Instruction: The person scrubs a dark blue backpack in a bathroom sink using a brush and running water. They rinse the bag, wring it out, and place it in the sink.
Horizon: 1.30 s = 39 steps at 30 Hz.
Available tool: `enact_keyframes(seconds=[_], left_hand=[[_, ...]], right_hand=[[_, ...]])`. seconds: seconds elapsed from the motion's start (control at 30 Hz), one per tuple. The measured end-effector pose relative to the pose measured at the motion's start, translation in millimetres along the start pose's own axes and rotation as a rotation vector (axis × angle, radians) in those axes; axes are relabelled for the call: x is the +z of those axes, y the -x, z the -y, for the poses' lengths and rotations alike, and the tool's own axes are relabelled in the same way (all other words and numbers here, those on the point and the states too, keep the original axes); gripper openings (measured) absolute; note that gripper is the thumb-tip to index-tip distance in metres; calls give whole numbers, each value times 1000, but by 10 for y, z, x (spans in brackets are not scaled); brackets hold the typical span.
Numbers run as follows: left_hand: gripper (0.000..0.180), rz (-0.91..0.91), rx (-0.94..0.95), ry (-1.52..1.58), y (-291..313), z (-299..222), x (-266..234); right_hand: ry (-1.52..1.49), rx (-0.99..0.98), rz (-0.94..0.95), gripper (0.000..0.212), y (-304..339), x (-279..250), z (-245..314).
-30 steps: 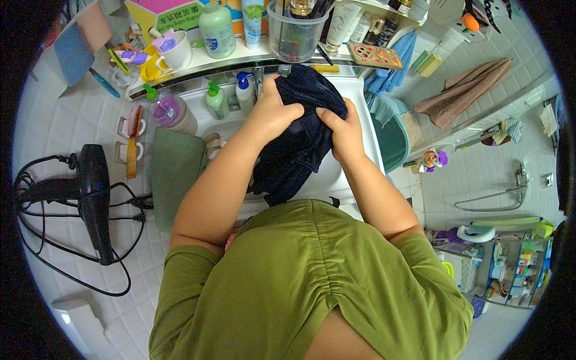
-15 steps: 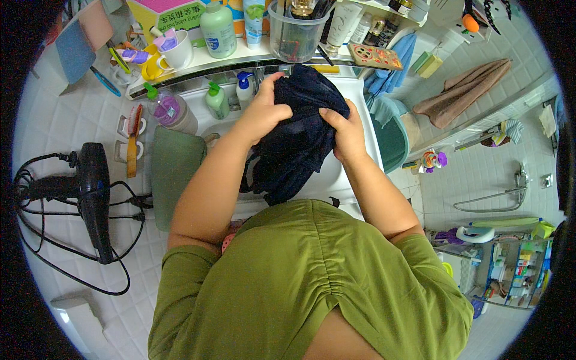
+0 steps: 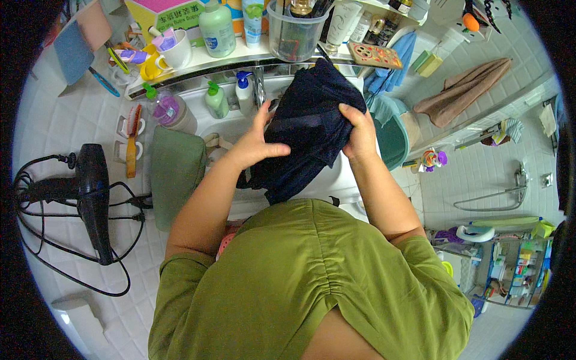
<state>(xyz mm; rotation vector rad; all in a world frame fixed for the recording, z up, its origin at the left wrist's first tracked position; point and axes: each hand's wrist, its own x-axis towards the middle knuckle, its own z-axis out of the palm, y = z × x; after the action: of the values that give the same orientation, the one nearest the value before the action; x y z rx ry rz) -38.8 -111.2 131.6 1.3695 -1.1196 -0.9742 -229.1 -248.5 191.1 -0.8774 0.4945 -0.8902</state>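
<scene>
A dark navy cloth garment [image 3: 315,129], bunched and hanging in folds, is spread in front of me over the white sink [image 3: 336,180]. My right hand [image 3: 360,137] grips its right edge, thumb on top and fingers hidden behind the cloth. At the left edge my left hand [image 3: 252,147] is spread, thumb stretched over the fabric and index finger pointing away toward the faucet [image 3: 259,87]. Its other fingers are mostly hidden. The garment's lower folds reach the near rim of the sink, close to my green top.
Pump bottles, green [image 3: 216,101] and white-and-blue [image 3: 245,93], stand behind the sink. A loaded shelf [image 3: 231,58] runs above. Left are a green cloth [image 3: 175,174], a brush [image 3: 132,144] and a black hair dryer [image 3: 94,204]. A teal bucket [image 3: 390,141] stands at right.
The garment has shifted right and opened wider. My left hand has moved down and loosened, with its thumb and index finger farther apart. My right hand has moved slightly right, still gripping.
</scene>
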Motion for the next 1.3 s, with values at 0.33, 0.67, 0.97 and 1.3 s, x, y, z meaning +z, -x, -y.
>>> enact_keyframes(seconds=[0.33, 0.67, 0.97, 1.3], left_hand=[[63, -184, -37, -32, -109, 434, 291], [44, -342, -18, -25, -256, 34, 456], [39, -333, 107, -105, -326, -3, 486], [37, -518, 399, -690, -268, -97, 771]], right_hand=[[-216, -4, 49, 44, -187, -158, 172], [23, -180, 42, 74, -304, -575, 246], [134, 243, 310, 113, 180, -920, -235], [237, 41, 64, 77, 397, -418, -430]])
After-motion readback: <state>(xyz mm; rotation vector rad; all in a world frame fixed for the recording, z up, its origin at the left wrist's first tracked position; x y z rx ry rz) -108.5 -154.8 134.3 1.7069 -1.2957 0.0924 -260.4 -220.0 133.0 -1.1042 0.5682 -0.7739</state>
